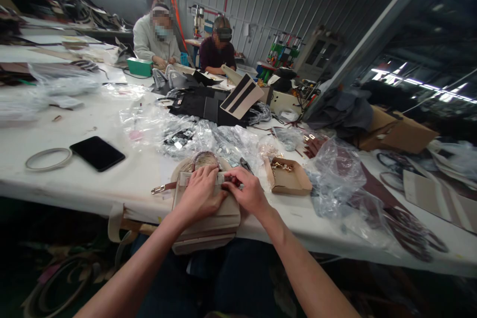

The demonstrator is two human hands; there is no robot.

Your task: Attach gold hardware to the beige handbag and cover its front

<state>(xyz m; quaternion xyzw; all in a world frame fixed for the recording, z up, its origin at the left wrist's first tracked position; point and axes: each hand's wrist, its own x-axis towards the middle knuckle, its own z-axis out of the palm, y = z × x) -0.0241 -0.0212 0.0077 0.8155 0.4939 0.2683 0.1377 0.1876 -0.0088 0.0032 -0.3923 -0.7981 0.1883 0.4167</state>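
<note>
A beige bag [208, 221] with a rounded handle at its far side lies over the table's front edge, reaching toward my lap. My left hand [201, 190] rests on its upper face, fingers stretched forward and thumb out to the right. Close beside it, my right hand [246, 190] is closed in a pinch at the bag's upper right edge. What sits between those fingertips is too small and covered to make out. A brown strap with a gold-coloured buckle [158, 189] sticks out on the bag's left.
To the right stands a small cardboard tray [292, 184] of gold-coloured metal fittings. Clear plastic bags [234, 141] spread beyond the bag. On the left lie a black phone [97, 153] and a pale ring-shaped roll [48, 159]. Two people [156, 39] work across the table.
</note>
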